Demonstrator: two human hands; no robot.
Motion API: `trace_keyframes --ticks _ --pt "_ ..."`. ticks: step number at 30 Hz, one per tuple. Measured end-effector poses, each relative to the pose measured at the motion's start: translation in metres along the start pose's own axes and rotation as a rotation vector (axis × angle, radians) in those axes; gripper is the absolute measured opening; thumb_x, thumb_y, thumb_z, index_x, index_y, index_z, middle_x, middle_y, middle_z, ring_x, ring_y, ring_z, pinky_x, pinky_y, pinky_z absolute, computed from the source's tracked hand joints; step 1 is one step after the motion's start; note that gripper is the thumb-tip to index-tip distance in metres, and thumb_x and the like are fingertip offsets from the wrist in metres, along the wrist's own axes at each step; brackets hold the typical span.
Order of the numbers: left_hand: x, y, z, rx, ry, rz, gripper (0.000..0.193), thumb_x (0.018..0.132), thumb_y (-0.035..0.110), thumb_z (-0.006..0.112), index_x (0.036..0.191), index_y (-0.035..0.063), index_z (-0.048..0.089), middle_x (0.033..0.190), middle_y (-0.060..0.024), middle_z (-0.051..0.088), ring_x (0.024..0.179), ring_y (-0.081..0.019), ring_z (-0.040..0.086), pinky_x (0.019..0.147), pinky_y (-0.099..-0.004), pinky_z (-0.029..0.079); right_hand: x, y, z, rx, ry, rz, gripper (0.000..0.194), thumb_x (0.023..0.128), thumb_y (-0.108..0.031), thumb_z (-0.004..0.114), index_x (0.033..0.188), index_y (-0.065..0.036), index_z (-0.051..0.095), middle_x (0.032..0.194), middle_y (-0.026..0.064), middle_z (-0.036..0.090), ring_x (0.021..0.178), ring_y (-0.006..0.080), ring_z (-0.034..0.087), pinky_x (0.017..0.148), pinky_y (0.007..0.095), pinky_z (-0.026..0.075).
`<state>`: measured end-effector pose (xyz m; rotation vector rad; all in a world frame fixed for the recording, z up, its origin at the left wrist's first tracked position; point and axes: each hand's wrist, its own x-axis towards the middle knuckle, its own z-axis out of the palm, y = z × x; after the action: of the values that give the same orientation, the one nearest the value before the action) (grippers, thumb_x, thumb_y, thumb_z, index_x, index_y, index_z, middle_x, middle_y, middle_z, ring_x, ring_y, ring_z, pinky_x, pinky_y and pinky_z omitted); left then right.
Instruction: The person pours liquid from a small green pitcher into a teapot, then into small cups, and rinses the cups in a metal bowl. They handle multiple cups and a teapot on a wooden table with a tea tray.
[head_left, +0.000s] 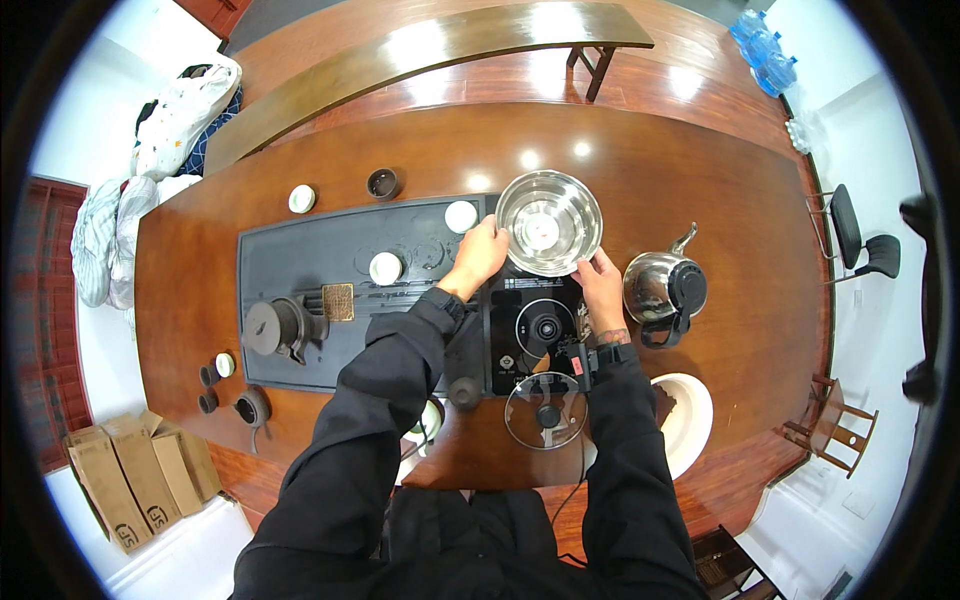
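Observation:
My left hand (478, 255) grips the left side of a round stainless-steel pot (583, 214). My right hand (601, 292) holds its lower right edge. Inside the pot lies a small white cup (540, 230). The pot is over the far end of a black induction hob (502, 326); whether it touches the hob cannot be told. A glass lid with a black knob (546, 416) overlaps the hob's near edge. One white cup (460, 217) is just beyond my left hand, another white cup (385, 268) farther left on the dark tea tray (300, 240).
A steel kettle (651, 281) stands right of my right hand, a white basin (699, 409) by my right forearm. On the tray's left rests a dark clay teapot (274, 328). White cup (301, 199) and dark cup (382, 184) sit beyond it. A cable (574, 491) hangs off the table.

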<state>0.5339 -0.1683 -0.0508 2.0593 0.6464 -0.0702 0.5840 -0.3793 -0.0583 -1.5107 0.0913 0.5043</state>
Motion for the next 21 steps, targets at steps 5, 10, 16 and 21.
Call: trace_keyframes --ticks 5,10,16,21 --pt "-0.003 -0.001 0.002 -0.016 0.049 -0.013 0.025 0.090 0.021 0.050 0.097 -0.0025 0.055 0.091 -0.0239 0.064 0.087 -0.0355 0.064 0.077 -0.0410 0.047 -0.001 -0.004 -0.003 0.042 -0.042 0.019 0.040 0.092 -0.005 0.053 0.132 0.000 0.053 0.120 0.0051 0.061 0.102 0.0112 0.060 0.087 0.0264 0.050" --pt "-0.011 -0.003 -0.001 -0.083 0.057 0.009 0.024 0.090 0.018 0.051 0.099 -0.0031 0.057 0.085 -0.0188 0.066 0.076 -0.0262 0.063 0.072 -0.0382 0.048 -0.011 -0.009 -0.001 0.107 -0.056 -0.005 0.041 0.092 -0.004 0.054 0.132 0.001 0.052 0.120 0.0056 0.061 0.100 0.0110 0.060 0.086 0.0251 0.050" --pt "-0.043 0.003 -0.016 -0.118 0.056 0.025 0.023 0.090 0.017 0.052 0.098 -0.0037 0.059 0.083 -0.0174 0.066 0.074 -0.0230 0.063 0.070 -0.0361 0.049 -0.044 -0.028 0.005 0.048 -0.032 -0.042 0.036 0.091 -0.001 0.051 0.127 0.003 0.055 0.112 0.0037 0.064 0.094 0.0076 0.059 0.081 0.0234 0.049" --pt "-0.087 0.007 -0.044 -0.134 0.049 0.038 0.024 0.090 0.015 0.053 0.104 -0.0036 0.059 0.082 -0.0144 0.066 0.074 -0.0196 0.062 0.069 -0.0342 0.049 -0.090 -0.040 0.016 0.030 -0.070 -0.095 0.036 0.091 -0.002 0.052 0.127 0.004 0.056 0.110 0.0040 0.064 0.096 0.0070 0.057 0.083 0.0226 0.046"
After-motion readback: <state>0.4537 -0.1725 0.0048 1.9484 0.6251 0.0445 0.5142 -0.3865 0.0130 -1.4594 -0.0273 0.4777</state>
